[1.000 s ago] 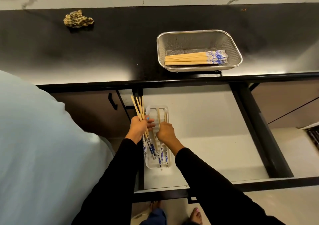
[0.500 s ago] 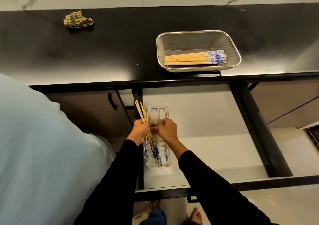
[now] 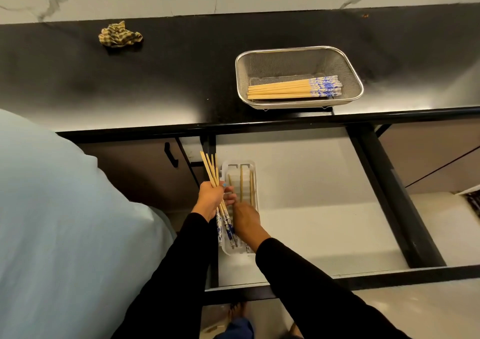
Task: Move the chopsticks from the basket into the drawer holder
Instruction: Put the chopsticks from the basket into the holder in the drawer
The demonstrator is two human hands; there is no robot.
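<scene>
A steel mesh basket (image 3: 348,66) stands on the black counter with several blue-ended wooden chopsticks (image 3: 291,90) lying in it. Below, a clear plastic holder (image 3: 253,167) lies at the left side of the open white drawer (image 3: 311,208), with a few chopsticks (image 3: 246,185) in its slots. My left hand (image 3: 209,198) grips a bundle of chopsticks (image 3: 209,168) just left of the holder, tips pointing away. My right hand (image 3: 245,221) hovers over the holder's middle, fingers curled against the bundle's blue ends, pinching one chopstick.
A crumpled checked cloth (image 3: 119,34) lies at the counter's back left. A black drawer rail (image 3: 389,195) borders the drawer on the right, with another compartment (image 3: 441,221) beyond. A light blue garment (image 3: 65,221) fills the left foreground.
My right hand went from the holder's slots to the bundle, then drew back toward me along it. My left hand shifted slightly left with the bundle.
</scene>
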